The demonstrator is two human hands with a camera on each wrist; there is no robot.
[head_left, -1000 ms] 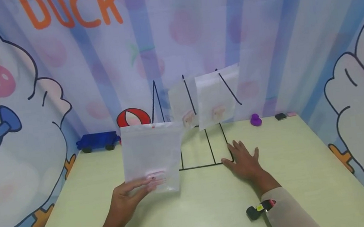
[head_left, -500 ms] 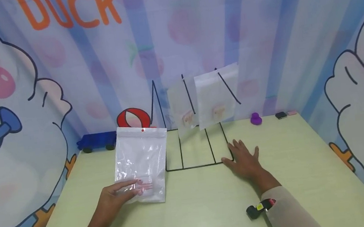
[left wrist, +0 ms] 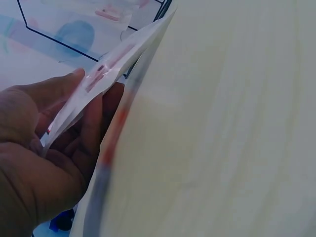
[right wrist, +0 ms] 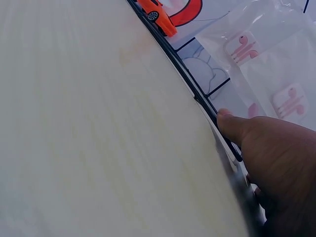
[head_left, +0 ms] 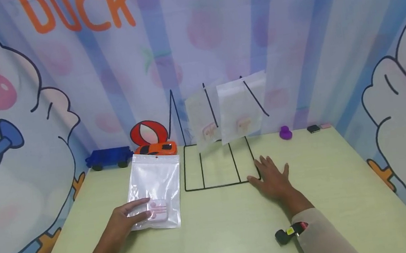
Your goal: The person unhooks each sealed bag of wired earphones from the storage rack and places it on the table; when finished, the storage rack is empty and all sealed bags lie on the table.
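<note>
Left hand [head_left: 123,220] pinches a white pouch [head_left: 154,173] between thumb and fingers, left of the wire rack [head_left: 219,186]; right hand [head_left: 272,179], spread, touches the rack's corner. We judge this to be positioning the pouch while steadying the rack; next, we need a firm pinch. The orange car [head_left: 168,148] lies just beyond the pouch; hung pouches [head_left: 239,103] crowd the middle and right prongs.

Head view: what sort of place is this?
Probably a staged tabletop booth, not a real shop: a duck-print curtain encloses the back and sides of a pale table, where a small wire rack displays hanging bags.
</note>
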